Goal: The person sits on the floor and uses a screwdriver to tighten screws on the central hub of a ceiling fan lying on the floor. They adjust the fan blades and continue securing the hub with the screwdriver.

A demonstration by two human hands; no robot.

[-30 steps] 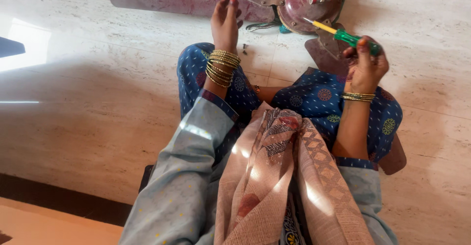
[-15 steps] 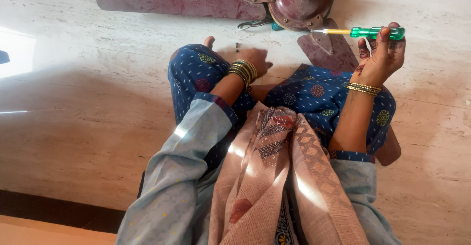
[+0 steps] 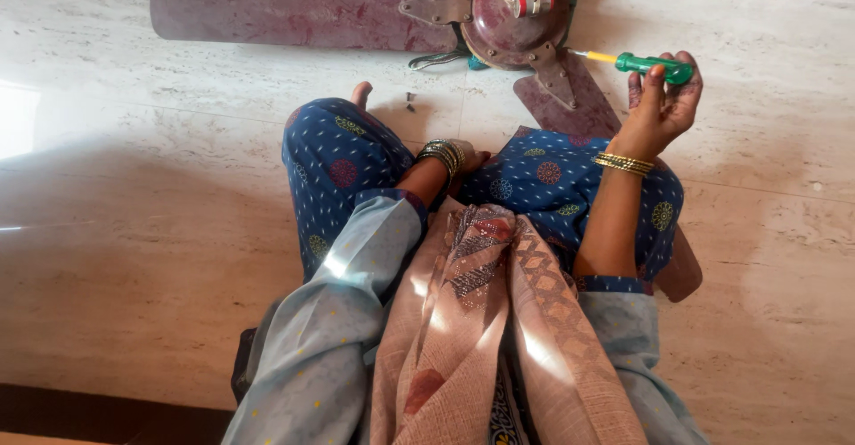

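Fingers of the right hand curl snugly round the green screwdriver, its yellow shaft aimed at the fan motor hub just right of that hub. Best, I'd judge, to seat the tip squarely before turning, with the shaft in line. Below the hub, the left hand sits tucked between the knees, its fingers hidden, so I cannot tell their spread.

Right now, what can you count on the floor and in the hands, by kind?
Fan motor housing: 1
Fan blades in view: 2, one long blade at the left and one blade partly under the knee
Green-handled screwdriver, held in the right hand: 1
Small dark bits on the floor: too small to count
Left hand: holds nothing visible
Total: 4
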